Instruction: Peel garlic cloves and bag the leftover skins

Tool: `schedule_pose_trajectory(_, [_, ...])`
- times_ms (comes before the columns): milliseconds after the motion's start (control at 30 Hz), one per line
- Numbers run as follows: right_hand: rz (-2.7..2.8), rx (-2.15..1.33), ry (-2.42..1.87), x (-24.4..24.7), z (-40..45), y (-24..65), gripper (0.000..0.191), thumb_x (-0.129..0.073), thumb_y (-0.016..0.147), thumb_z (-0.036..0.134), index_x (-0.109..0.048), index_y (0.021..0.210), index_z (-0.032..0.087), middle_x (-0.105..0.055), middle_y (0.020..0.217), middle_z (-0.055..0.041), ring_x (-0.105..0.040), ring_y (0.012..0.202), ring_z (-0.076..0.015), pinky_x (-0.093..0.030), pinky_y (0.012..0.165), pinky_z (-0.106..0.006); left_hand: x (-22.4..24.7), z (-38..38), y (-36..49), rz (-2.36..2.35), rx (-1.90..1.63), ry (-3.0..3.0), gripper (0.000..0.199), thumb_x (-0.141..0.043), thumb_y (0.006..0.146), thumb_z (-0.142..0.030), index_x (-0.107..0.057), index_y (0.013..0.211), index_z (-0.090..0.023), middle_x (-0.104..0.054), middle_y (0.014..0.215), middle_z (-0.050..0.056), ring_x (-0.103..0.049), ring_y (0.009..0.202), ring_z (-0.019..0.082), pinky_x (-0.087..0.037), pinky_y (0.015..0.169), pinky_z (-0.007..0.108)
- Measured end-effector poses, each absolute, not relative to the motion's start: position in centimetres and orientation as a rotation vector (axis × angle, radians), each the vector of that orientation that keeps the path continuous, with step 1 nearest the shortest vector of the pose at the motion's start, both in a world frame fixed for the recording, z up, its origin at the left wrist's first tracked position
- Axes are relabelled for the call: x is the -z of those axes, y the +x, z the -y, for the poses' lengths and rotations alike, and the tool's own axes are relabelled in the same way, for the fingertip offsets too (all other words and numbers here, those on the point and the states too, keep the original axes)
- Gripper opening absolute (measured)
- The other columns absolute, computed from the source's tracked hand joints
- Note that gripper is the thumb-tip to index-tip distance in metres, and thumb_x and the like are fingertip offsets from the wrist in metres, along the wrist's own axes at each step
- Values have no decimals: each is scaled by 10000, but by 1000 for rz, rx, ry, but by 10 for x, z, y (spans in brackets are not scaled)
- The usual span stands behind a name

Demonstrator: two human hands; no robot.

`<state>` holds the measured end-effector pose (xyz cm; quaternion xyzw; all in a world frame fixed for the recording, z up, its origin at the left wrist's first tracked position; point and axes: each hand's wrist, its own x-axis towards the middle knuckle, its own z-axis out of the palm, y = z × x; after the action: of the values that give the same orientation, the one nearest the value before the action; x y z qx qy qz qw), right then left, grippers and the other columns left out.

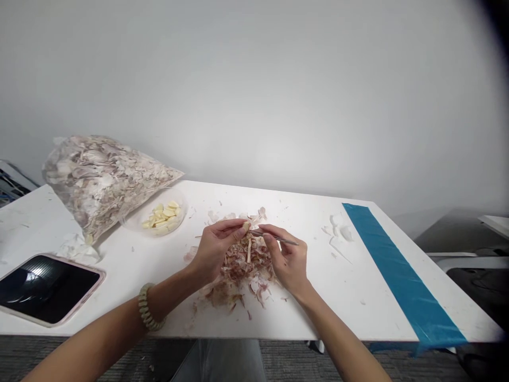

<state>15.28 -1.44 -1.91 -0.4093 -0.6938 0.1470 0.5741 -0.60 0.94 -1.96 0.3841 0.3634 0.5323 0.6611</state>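
My left hand point(217, 248) pinches a small pale garlic clove point(246, 226) between thumb and fingers, above the middle of the white table. A thin metal tool point(284, 240) lies in the grip of my right hand point(288, 260), its tip touching or very near the clove. Under both hands spreads a pile of reddish-brown garlic skins point(242, 265), partly covered by them. Peeled cloves point(161, 216) sit in a clear round bowl point(183, 204) to the left, beside a large clear bag of garlic skins point(99, 178).
A phone or tablet point(47, 286) lies at the table's left front, with crumpled white tissue point(79, 249) behind it. White scraps point(338, 231) lie on the right, near a blue tape strip point(397, 268). The white table point(310, 313) stands against a wall.
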Motion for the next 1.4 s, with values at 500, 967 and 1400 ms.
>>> schedule_pose_trajectory(500, [1622,-359,-885,15,16,152,142,-554,875,150,-657,968,183,-698,868,-41,-657,771,-139,-548,657,-263,25,-10,-5,-828,-1316,1158,168,-775,661,-183,-727,818,-219,-655,871,-5,-593,852,96,-478,759,185])
schedule_pose_trajectory(967, [1595,-293,-837,19,16,150,155,-552,858,105,-660,943,176,-696,850,-59,-661,770,-160,-557,626,-281,19,-9,-5,-816,-1410,1230,167,-790,617,-134,-710,752,-191,-637,803,2,-595,782,91,-526,709,183])
schedule_pose_trajectory(1400, [1666,-16,-656,15,15,143,315,-554,794,-29,-628,1030,167,-688,855,-72,-661,803,-175,-556,677,-337,19,-4,-2,-870,-1423,1145,159,-809,584,-143,-680,675,-158,-638,801,7,-622,746,87,-540,662,171])
